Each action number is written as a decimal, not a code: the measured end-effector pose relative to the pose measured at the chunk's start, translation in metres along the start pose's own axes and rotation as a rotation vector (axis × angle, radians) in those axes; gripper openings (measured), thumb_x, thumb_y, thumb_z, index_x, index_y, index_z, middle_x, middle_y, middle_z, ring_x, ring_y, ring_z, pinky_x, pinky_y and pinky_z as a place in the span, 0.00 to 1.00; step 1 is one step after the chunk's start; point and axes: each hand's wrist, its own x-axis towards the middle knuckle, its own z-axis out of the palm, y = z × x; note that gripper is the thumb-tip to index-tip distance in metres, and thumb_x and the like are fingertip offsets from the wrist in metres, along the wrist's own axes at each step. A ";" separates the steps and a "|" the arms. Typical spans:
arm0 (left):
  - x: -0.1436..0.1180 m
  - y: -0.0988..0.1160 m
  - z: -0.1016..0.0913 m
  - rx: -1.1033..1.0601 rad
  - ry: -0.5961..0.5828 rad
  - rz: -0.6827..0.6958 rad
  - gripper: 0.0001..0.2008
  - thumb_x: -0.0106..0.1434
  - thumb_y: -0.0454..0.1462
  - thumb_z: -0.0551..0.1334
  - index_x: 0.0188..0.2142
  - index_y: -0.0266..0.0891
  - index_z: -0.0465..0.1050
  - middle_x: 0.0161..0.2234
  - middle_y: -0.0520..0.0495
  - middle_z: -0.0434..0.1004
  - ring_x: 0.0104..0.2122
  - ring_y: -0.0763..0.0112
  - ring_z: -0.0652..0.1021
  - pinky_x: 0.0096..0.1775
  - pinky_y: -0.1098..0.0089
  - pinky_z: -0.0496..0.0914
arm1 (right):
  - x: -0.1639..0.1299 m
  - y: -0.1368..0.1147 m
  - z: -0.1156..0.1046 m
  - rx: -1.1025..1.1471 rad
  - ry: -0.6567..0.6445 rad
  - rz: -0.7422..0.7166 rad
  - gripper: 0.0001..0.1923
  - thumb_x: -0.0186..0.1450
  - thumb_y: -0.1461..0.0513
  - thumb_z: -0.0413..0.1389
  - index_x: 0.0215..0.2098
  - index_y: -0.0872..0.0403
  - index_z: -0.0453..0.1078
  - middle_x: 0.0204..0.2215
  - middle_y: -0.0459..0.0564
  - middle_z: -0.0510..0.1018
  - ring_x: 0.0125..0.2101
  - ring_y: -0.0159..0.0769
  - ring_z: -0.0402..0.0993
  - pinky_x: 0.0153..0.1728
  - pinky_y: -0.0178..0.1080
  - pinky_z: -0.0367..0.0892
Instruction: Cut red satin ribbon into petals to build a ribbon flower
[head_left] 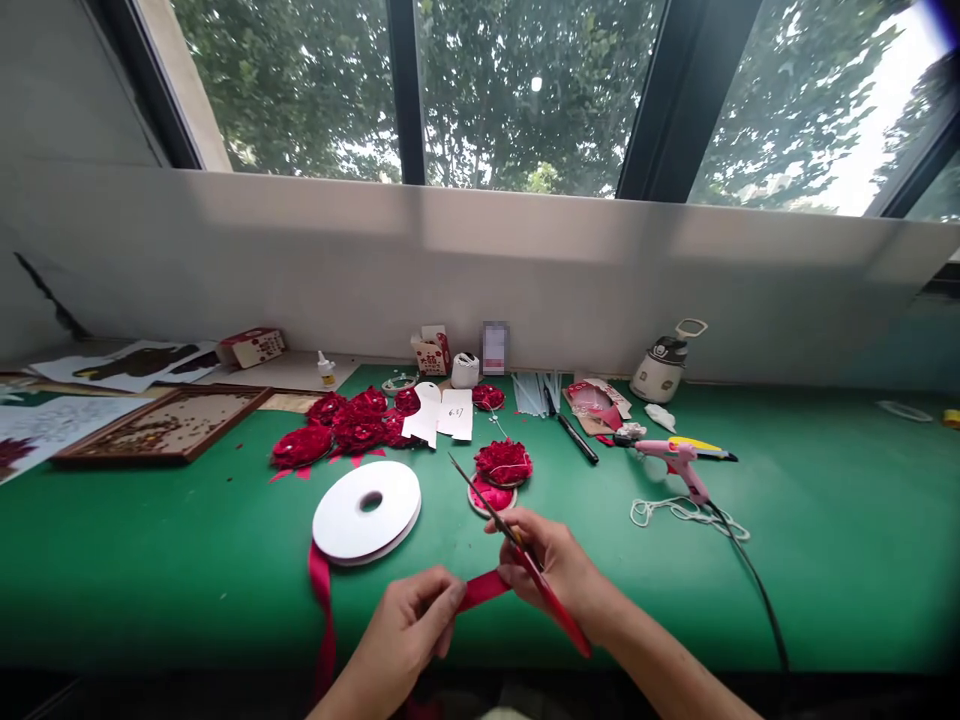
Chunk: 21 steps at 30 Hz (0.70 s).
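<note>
Here we take the white ribbon spool (pixel 367 511) as our landmark on the green table (pixel 825 540), and we read across from its left. Well to the left of the spool lies a wooden tray (pixel 163 425) with dark bits in it. Just behind the spool, a cluster of finished red fabric flowers (pixel 341 428) sits with white paper tags (pixel 442 413) at its right edge.

A red ribbon (pixel 484 589) runs off the spool's left side, drops over the table's near edge, and comes up again in front of the spool, where we hold a short stretch of it. Our left hand (pixel 409 625), in front of the spool and slightly right, is pinched shut on that stretch. The ribbon's long axis runs left to right, rising a little toward our right hand (pixel 559 568), so the left hand grips the ribbon while the right meets its far end. The right hand is closed around red-handled scissors (pixel 517 545), whose thin blades point up and left, back toward the spool's right side; the hand also appears to touch the ribbon's end, though we cannot tell how firmly.

Right of the spool, beyond the scissor tips, one more red flower (pixel 504 462) rests on a round red base. Farther right a black pen (pixel 579 438) lies, then a pink glue gun (pixel 679 458) with its cord trailing toward us, and a small kettle-like jug (pixel 660 368) against the wall.
</note>
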 end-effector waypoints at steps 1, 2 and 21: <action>-0.005 -0.002 -0.002 0.051 0.010 0.026 0.19 0.62 0.47 0.53 0.23 0.36 0.64 0.15 0.54 0.60 0.15 0.80 0.59 0.19 0.76 0.52 | -0.001 0.000 0.000 0.020 -0.012 0.004 0.18 0.55 0.70 0.53 0.44 0.54 0.63 0.22 0.39 0.61 0.21 0.24 0.53 0.22 0.29 0.55; -0.010 -0.003 -0.005 0.092 0.013 0.046 0.18 0.62 0.46 0.53 0.23 0.36 0.65 0.16 0.54 0.61 0.16 0.79 0.60 0.20 0.76 0.54 | -0.001 0.001 0.001 0.036 -0.026 0.006 0.18 0.56 0.70 0.53 0.44 0.54 0.63 0.22 0.39 0.60 0.21 0.24 0.53 0.21 0.29 0.55; 0.042 0.018 -0.020 -0.294 -0.228 -0.102 0.14 0.60 0.45 0.57 0.32 0.34 0.70 0.16 0.51 0.69 0.16 0.79 0.66 0.18 0.77 0.50 | 0.047 -0.010 -0.008 -0.169 -0.039 -0.032 0.17 0.53 0.65 0.59 0.41 0.53 0.68 0.24 0.42 0.67 0.24 0.28 0.62 0.24 0.30 0.59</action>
